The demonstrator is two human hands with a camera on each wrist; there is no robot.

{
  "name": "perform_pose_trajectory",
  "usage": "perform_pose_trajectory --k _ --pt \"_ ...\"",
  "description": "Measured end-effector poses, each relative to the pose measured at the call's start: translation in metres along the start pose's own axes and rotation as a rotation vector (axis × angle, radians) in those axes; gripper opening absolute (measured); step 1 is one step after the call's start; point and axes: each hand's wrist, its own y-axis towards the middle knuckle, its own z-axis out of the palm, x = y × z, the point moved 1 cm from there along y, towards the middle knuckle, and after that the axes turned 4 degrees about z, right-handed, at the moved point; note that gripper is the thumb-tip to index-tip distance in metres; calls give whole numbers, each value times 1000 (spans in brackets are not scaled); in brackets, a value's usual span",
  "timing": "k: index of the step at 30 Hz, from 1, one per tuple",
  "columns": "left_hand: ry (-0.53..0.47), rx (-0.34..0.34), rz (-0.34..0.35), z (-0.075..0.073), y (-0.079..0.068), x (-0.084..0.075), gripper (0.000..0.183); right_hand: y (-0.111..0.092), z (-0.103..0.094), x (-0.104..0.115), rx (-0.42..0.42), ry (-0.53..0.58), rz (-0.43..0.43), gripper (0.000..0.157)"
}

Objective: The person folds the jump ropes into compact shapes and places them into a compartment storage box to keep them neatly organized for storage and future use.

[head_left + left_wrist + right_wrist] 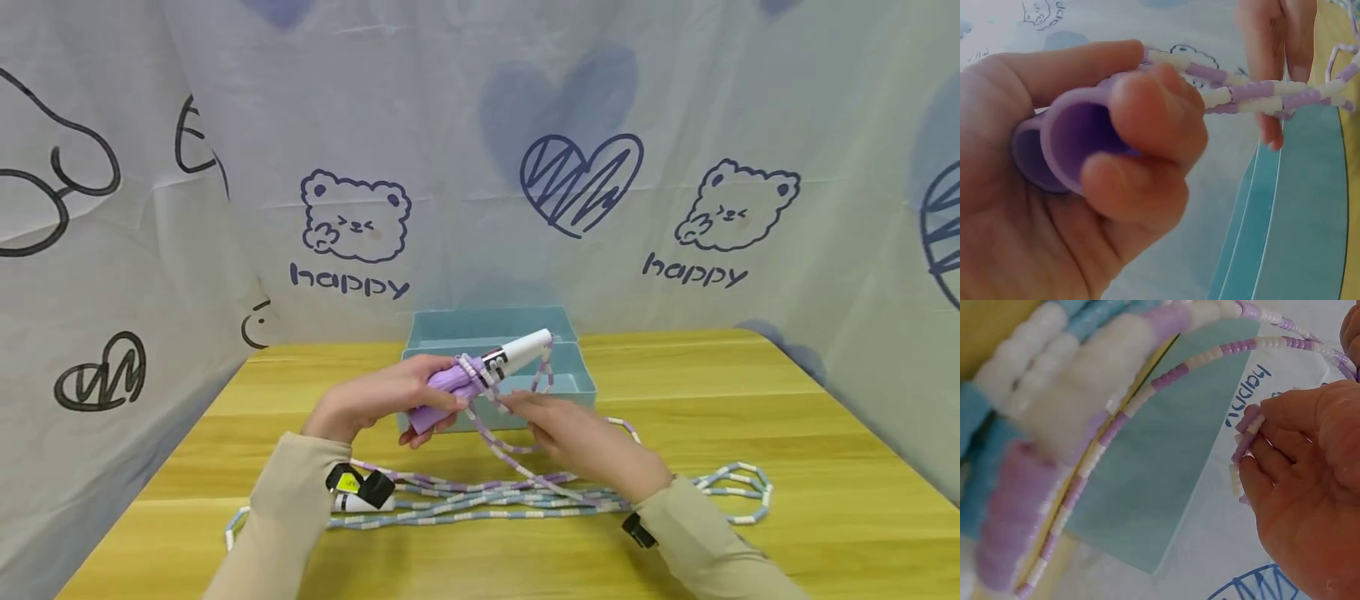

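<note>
My left hand (393, 393) grips two purple jump rope handles (452, 380) side by side, their white ends pointing up and to the right. In the left wrist view, fingers curl round the hollow purple ends (1079, 134). A purple-and-white beaded rope is wrapped round the handles, and a length of the beaded rope (517, 468) hangs down to the table. Close on the right, my right hand (585, 437) pinches a stretch of this beaded rope (1249, 430) between thumb and fingers. Part of the wrapping is hidden behind the left fingers.
Behind the hands stands an open light blue box (583, 385) on the wooden table (697, 375). A blue-and-white beaded rope (480, 517) lies in long folds in front, with a white handle (360, 503) at its left. A printed cloth (465, 125) hangs behind.
</note>
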Motion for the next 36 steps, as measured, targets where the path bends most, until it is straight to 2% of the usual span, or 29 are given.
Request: perform_pose_trajectory --k 3,6,9,11,13,17,20,22,24,28,32,36 --pt "105 -51 -15 -3 -2 1 31 2 4 -2 18 84 33 47" --pt "223 -103 -8 -6 -2 1 32 4 6 -5 -28 230 88 41" --pt "268 -134 3 -8 -1 1 32 3 6 -6 -127 348 107 24" --pt "268 -141 7 -9 -1 1 32 3 6 -5 -153 378 97 8" --pt "262 -139 10 -9 0 1 32 3 7 -4 -120 377 90 6" --pt "218 -104 19 -7 0 1 32 3 12 1 0 361 87 25" --pt "160 -66 30 -5 -1 2 33 4 18 4 43 389 95 41" --pt "116 -44 41 -3 -1 3 34 5 19 5 74 444 107 45" --pt "95 -30 53 -1 0 3 36 5 20 7 119 541 109 43" --pt "118 -43 65 3 3 3 38 5 16 9 192 718 92 26" --pt "155 -98 70 4 7 5 38 2 8 14 226 779 83 14" --pt "217 -185 73 3 12 11 37 -1 -1 22 328 774 73 16"
